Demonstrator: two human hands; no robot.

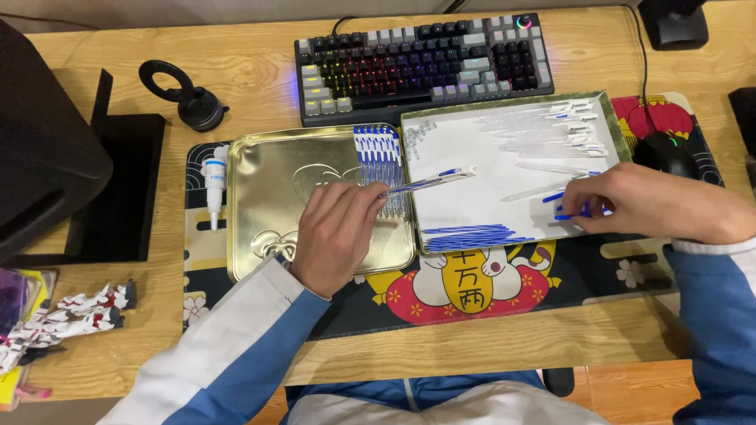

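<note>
**Two hands at work over trays of pen parts**

A light wooden table (236, 71) fills the frame, with a black mechanical keyboard with rainbow backlight (424, 61) at upper centre. Under the trays lies a dark printed desk mat with a cartoon cat (472, 291). Left of centre sits a shiny gold metal tray (268, 197), holding a row of finished blue-and-white pens (378, 149) along its right side. Just beside it, at centre right, is a white-lined metal tray (472, 149); clear pen barrels (543, 130) lie in its upper right part and a bundle of thin blue refills (471, 236) along its lower edge.

The left hand (335, 236) rests over the gold tray's right part, its grip clamped on a partly assembled blue-and-white pen (433, 181) that points right across onto the white tray. The right hand (654, 206) hovers at the white tray's lower right corner, fingertips pinched on a small blue pen part (573, 211).

A black computer mouse (668, 153) sits at the right, and a small white glue bottle (214, 179) lies left of the gold tray.
</note>
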